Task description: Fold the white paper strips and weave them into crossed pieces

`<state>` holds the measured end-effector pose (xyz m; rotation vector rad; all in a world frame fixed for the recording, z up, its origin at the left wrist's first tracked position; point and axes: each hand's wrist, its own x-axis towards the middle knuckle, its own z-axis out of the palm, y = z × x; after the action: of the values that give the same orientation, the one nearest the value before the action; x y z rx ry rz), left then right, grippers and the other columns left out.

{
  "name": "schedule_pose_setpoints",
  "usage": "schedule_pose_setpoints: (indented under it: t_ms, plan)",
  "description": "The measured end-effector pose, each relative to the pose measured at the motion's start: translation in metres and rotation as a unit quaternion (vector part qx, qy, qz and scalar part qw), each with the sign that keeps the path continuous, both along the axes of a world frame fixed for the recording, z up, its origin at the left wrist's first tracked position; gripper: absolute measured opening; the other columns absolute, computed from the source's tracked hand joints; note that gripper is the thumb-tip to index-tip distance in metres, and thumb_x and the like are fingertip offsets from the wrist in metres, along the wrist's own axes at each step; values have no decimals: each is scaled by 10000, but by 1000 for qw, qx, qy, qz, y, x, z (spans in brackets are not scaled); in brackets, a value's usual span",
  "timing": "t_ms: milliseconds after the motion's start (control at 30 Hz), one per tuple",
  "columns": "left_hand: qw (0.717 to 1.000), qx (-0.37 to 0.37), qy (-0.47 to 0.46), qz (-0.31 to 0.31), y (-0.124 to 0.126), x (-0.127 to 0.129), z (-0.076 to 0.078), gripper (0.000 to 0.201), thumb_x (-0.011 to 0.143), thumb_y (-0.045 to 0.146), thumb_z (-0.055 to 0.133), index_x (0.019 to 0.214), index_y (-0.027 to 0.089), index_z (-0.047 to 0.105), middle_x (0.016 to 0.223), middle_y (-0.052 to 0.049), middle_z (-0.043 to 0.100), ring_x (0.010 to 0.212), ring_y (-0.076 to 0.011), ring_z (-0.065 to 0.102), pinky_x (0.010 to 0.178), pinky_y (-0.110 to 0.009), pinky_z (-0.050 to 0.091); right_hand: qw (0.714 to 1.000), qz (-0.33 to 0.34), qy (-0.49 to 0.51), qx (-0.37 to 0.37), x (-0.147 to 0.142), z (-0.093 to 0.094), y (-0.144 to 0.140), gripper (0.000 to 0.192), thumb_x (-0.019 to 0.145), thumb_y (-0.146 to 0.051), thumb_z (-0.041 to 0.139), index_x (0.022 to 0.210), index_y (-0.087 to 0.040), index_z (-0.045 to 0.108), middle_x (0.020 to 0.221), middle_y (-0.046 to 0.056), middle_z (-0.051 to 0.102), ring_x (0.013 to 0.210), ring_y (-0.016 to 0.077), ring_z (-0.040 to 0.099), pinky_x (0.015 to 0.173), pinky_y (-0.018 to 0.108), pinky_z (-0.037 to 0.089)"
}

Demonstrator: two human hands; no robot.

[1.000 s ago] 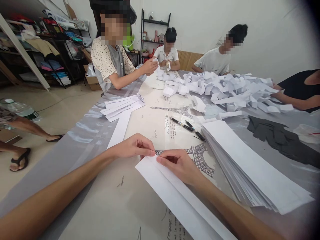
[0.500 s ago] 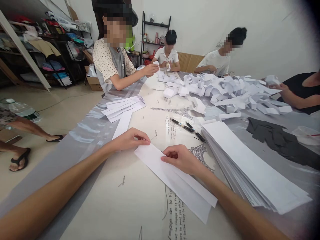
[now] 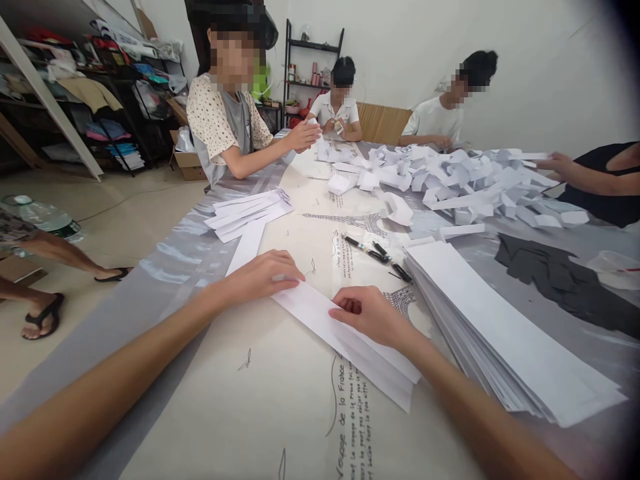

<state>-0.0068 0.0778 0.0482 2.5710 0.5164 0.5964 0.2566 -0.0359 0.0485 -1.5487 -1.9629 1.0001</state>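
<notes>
A long white paper strip [image 3: 345,340] with a lengthwise fold lies slantwise between my hands, just above the printed tablecloth [image 3: 280,400]. At its far left end, my left hand [image 3: 265,275] pinches the paper between thumb and fingers. My right hand [image 3: 367,312] grips the strip's upper edge near the middle, thumb on the near side and fingers curled. Beyond my left hand rests another white strip [image 3: 247,247], beside a small pile of folded strips [image 3: 247,213]. To the right stands a thick stack of flat paper strips [image 3: 515,333].
Two black pens [image 3: 377,252] lie past my right hand. A large heap of folded white paper pieces [image 3: 450,177] covers the far right of the table, with a dark cloth [image 3: 555,277] nearer. Several people sit around the table, handling paper; a water bottle [image 3: 43,217] stands on the floor.
The strip's near end has swung up and its fold has closed further. My left fingers now lie flatter over its far end. At right, a co-worker's hand has moved slightly.
</notes>
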Motion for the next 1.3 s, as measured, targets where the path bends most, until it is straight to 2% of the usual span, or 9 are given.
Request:
schedule_pose_setpoints:
  t_ms: [100, 233, 367, 567, 867, 967, 1100, 1300]
  plan:
    - [995, 97, 26, -29, -6, 5, -1, 240, 1042, 263, 524, 969, 212, 746, 948, -73, 754, 990, -229, 623, 927, -351, 433, 997, 14, -57, 48, -4, 3, -3, 151, 901, -275, 621, 760, -224, 629, 700, -26, 585, 625, 137, 476, 576, 285, 364]
    - [985, 164, 36, -37, -12, 5, 1, 344, 1065, 207, 438, 855, 203, 710, 907, -77, 734, 928, -217, 621, 834, -321, 447, 988, 25, -118, 100, -5, 6, -12, 143, 940, -210, 561, 855, -231, 673, 839, 17, 654, 665, 150, 531, 609, 298, 377]
    - [975, 210, 61, -36, -12, 2, -1, 354, 1074, 196, 422, 867, 196, 709, 937, -70, 746, 893, -201, 630, 815, -323, 445, 982, 24, -131, 132, -4, 4, -17, 250, 966, -196, 556, 780, -222, 721, 800, 38, 641, 625, 147, 525, 598, 301, 356]
    - [985, 160, 13, -54, -4, 0, -10, 307, 1083, 249, 458, 939, 205, 725, 958, -48, 762, 904, -192, 661, 850, -314, 487, 979, 12, -134, 154, -1, 0, -14, 279, 974, -207, 588, 781, -240, 787, 767, 21, 632, 614, 133, 551, 588, 278, 365]
    - [981, 176, 24, -77, -18, 19, -9, 339, 1096, 264, 420, 953, 199, 720, 968, -66, 736, 828, -181, 651, 787, -307, 472, 978, 23, -130, 160, 3, 1, -8, 300, 983, -216, 562, 776, -232, 778, 789, 32, 673, 632, 149, 577, 608, 300, 421]
    - [988, 138, 16, -69, -17, 22, -11, 341, 1086, 264, 452, 889, 196, 722, 910, -48, 732, 788, -164, 647, 778, -288, 460, 982, 23, -122, 146, 7, 4, -6, 255, 962, -193, 591, 788, -227, 775, 814, 32, 695, 665, 154, 596, 625, 301, 442]
    - [995, 81, 39, -42, -13, 17, -6, 336, 1065, 270, 486, 845, 192, 728, 852, -33, 707, 773, -161, 642, 750, -271, 451, 987, 11, -113, 110, 18, 8, -2, 183, 909, -180, 677, 753, -224, 761, 819, 8, 708, 679, 142, 598, 631, 290, 451]
    - [994, 76, 63, -36, -23, 29, -2, 293, 1047, 253, 513, 845, 191, 717, 860, -24, 691, 797, -169, 646, 751, -271, 429, 990, 2, -93, 102, 24, 4, 2, 217, 882, -211, 713, 666, -222, 728, 765, -6, 701, 640, 131, 571, 606, 291, 436]
